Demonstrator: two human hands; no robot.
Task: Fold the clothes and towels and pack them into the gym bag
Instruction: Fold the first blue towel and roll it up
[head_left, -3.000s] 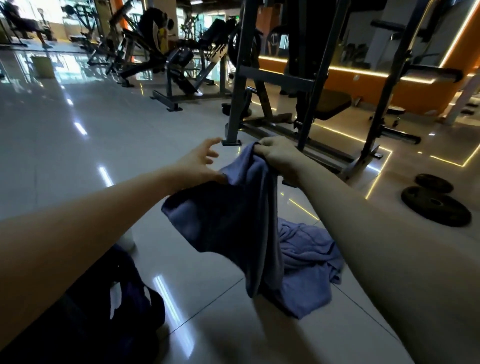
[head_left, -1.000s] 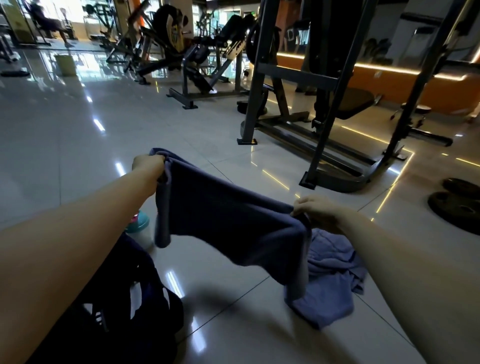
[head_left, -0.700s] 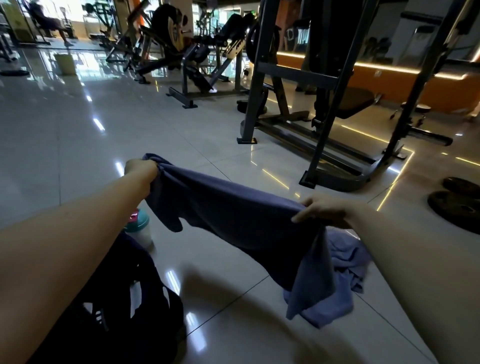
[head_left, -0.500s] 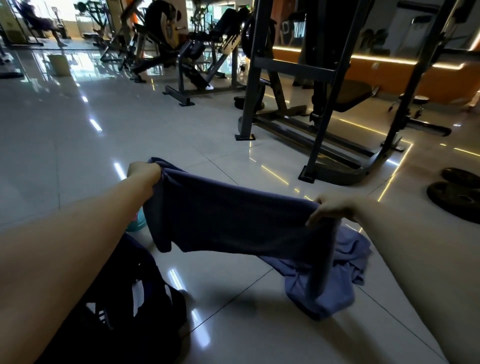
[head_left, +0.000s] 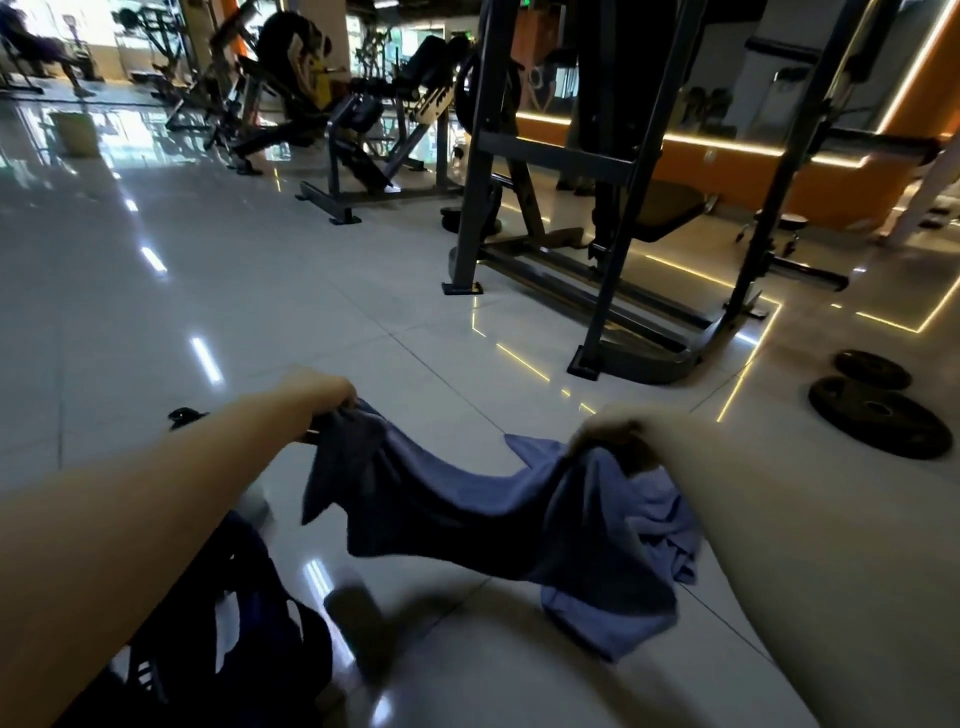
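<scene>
The left hand (head_left: 324, 396) and right hand (head_left: 613, 431) each grip one end of the towel (head_left: 457, 514), fingers curled into the cloth, and it sags between them at lower centre. The step appears to be spreading. Next, the ends should meet to halve it, then it goes into the bag (head_left: 249, 623) at lower left.

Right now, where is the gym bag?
Head view, bottom left: the gym bag lies on the floor, nearer than the left hand and left of the towel.
</scene>
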